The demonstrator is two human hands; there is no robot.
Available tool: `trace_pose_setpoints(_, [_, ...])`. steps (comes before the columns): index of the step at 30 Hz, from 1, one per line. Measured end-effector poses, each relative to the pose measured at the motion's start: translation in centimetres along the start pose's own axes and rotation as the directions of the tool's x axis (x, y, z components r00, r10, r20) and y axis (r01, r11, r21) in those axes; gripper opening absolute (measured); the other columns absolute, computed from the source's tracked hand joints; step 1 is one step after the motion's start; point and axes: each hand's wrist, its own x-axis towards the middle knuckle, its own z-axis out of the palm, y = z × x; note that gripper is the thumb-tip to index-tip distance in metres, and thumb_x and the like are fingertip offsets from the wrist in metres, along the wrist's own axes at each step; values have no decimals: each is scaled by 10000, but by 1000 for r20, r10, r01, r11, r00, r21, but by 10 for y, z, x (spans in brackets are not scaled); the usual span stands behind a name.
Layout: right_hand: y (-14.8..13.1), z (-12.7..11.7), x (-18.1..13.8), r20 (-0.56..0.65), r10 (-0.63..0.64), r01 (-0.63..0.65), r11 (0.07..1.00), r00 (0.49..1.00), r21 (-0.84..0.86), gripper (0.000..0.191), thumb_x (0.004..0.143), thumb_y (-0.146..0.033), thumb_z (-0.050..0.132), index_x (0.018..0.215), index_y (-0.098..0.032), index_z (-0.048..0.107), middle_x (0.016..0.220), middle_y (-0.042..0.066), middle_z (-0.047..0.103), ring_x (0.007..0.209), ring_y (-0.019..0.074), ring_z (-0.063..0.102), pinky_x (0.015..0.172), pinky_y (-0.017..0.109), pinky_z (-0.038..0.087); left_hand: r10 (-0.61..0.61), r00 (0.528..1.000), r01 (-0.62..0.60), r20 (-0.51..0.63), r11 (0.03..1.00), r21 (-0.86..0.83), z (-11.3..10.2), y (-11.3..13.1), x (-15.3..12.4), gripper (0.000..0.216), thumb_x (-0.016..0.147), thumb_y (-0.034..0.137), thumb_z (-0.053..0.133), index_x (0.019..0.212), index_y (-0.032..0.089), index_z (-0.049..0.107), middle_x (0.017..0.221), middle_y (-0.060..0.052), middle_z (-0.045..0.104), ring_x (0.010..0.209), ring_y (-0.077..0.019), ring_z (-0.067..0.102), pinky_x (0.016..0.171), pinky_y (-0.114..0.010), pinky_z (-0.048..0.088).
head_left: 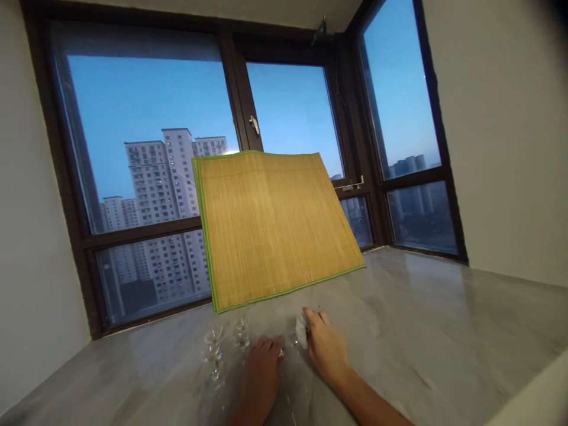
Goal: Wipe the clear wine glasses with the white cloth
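My left hand is low over the grey marbled surface, its fingers curled around what looks like a small clear glass. Only a glint of the glass shows at the fingertips. Beside it, my right hand pinches a crumpled white cloth between thumb and fingers. A faint clear edge shows at the cloth's left side. To the left of my hands stand several small stemmed glasses, among them one nearer my left hand and another farther left.
A yellow bamboo mat with green edging leans against the window behind the hands. The marbled sill runs wide to the right. Dark window frames and a white handle are above. A pale edge crosses the lower right corner.
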Motion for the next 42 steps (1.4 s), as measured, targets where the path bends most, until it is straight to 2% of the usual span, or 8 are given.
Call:
trace_pose_setpoints(6, [6,-1,1,-57,74,-79,993,996,-86,620,781,2,419,1374,-174,455,1201,130,614,1026,283,584,811,373,460,-30,999,27,-44,997,-69,-1,-1,-2,435,907,187,414,1295,215,609,1124,-89,686,1075,-237,568,948,-348,406])
trace_pose_setpoints(10, [14,1,3,-67,107,-112,991,992,-79,711,718,5,457,1409,-159,419,1157,140,639,1034,300,593,837,389,477,-60,998,58,-26,994,-89,-5,4,-3,456,893,195,409,1308,189,598,1141,-96,680,1087,-240,566,958,-342,404])
trace_pose_setpoints(15, [15,9,0,-24,14,-8,965,1000,263,671,765,-75,433,1428,-153,367,1167,119,658,1041,248,630,913,371,488,-55,998,57,17,992,-110,-4,5,-4,473,876,189,410,1309,194,599,1180,-96,676,1106,-245,568,982,-356,403])
trace_pose_setpoints(19, [15,9,-3,36,97,-101,853,995,511,713,802,-165,450,1476,-174,218,1084,67,683,942,217,659,873,365,504,-57,998,56,-2,991,-119,0,3,-5,459,878,193,409,1287,204,615,1183,-92,676,1107,-233,575,982,-341,407])
trace_pose_setpoints(23, [16,8,-3,41,66,-77,734,997,675,751,763,-128,440,1473,-180,204,1133,76,680,997,205,647,935,374,476,-79,997,78,-5,991,-105,2,2,-4,443,867,192,429,1262,198,630,1177,-92,682,1112,-237,582,987,-346,410])
trace_pose_setpoints(31, [11,11,-6,140,-54,-82,590,989,803,885,722,-127,477,1513,-219,93,1276,94,623,1098,203,616,1018,404,425,-123,992,118,-38,987,-112,9,-6,-4,417,866,173,427,1223,158,642,1212,-114,670,1121,-240,590,995,-355,409])
trace_pose_setpoints(39, [0,-1,-5,187,-101,-109,519,977,848,928,697,-111,492,1525,-213,85,1139,55,658,937,189,633,900,350,464,-108,994,103,-31,987,-126,11,-8,-4,446,840,149,444,1245,149,632,1247,-115,662,1145,-235,587,1022,-357,397])
trace_pose_setpoints(42, [-1,-4,-5,218,-116,-130,509,969,851,856,774,-190,507,1529,-195,105,1091,53,659,933,195,624,910,358,454,-88,996,84,-25,987,-138,12,-6,-4,450,843,163,446,1253,147,629,1241,-117,664,1142,-242,585,1018,-366,402])
